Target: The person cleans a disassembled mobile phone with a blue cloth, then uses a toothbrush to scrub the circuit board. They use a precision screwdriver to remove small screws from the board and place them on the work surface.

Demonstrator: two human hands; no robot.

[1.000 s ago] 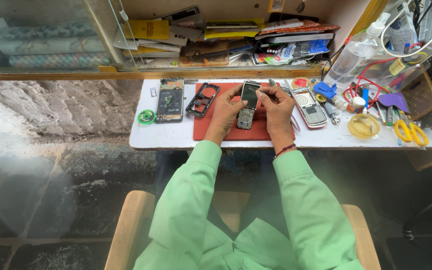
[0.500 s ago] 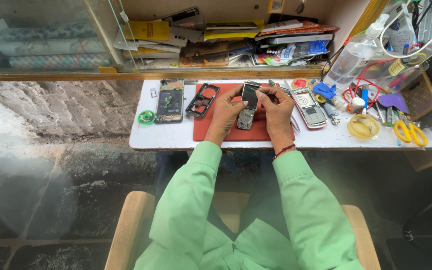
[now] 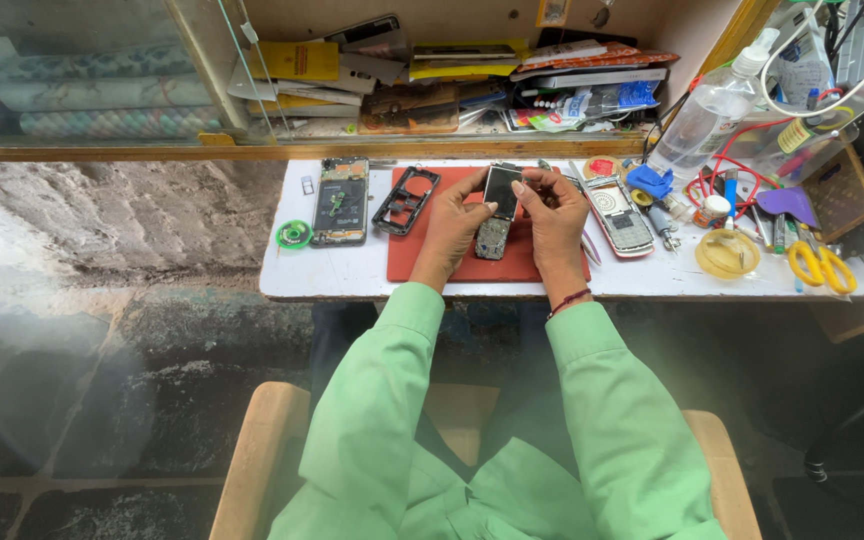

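Both hands meet over the red mat (image 3: 432, 262) at the middle of the white surface (image 3: 352, 275), holding a small keypad phone (image 3: 498, 212) between them. The left hand (image 3: 452, 222) is closed on the phone's left edge, thumb near the dark screen; the right hand (image 3: 555, 215) is closed on its right side, fingers curled over the top corner. The phone stands tilted, screen end toward 12 o'clock, keypad end toward 6 o'clock and low over the mat; whether it touches the mat I cannot tell.

At 9 o'clock from the left hand, a black phone frame (image 3: 406, 199) lies partly on the mat, and further that way an opened phone with a bare circuit board (image 3: 340, 200) lies on the surface. A green tape roll (image 3: 294, 235) lies at 8 o'clock from that board. At 3 o'clock from the right hand, just beside it, lies a white keypad phone (image 3: 620, 216). Further toward 3 o'clock are a yellow round dish (image 3: 727, 254) and yellow-handled scissors (image 3: 821, 267). A clear spray bottle (image 3: 709, 113) stands at 2 o'clock. Both sleeves are light green
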